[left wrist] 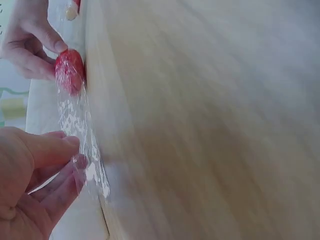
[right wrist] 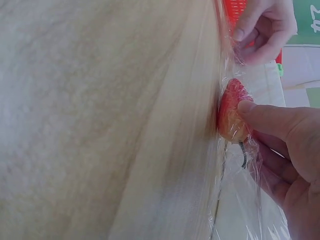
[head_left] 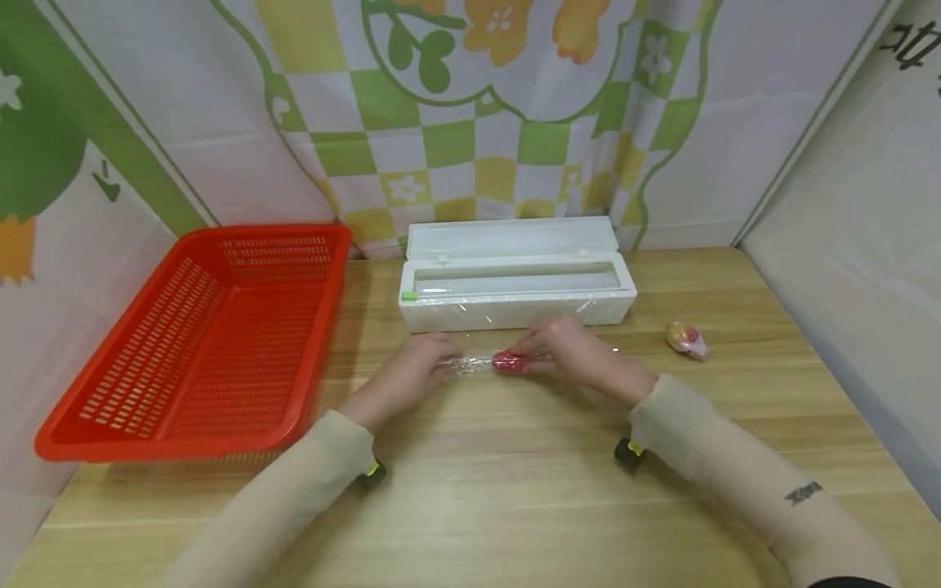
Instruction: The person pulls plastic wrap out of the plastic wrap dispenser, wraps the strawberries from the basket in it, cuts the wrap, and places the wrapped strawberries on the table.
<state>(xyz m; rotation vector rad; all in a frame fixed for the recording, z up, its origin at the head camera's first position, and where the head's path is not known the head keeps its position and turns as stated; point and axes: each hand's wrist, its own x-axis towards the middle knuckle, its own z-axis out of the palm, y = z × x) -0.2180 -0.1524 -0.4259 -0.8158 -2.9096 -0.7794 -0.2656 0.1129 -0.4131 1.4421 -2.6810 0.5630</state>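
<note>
A small red and yellow fruit (right wrist: 234,112) with a dark stem is wrapped in clear cling film. In the head view it sits over the table in front of the white box, between both hands. My right hand (head_left: 569,349) grips the fruit, thumb on its side. Away to the left of it, the film (left wrist: 82,135) stretches out as a thin, crumpled strip. My left hand (head_left: 412,371) pinches that strip between thumb and fingers. More loose film trails past the stem in the right wrist view.
A white cling film box (head_left: 518,310) stands at the back, lid raised, a roll inside. The red plastic basket (head_left: 309,367) occupies the left side. At the right lies another film-wrapped fruit (head_left: 685,338), yellow and red. Patterned cloth (head_left: 456,147) hangs behind the table.
</note>
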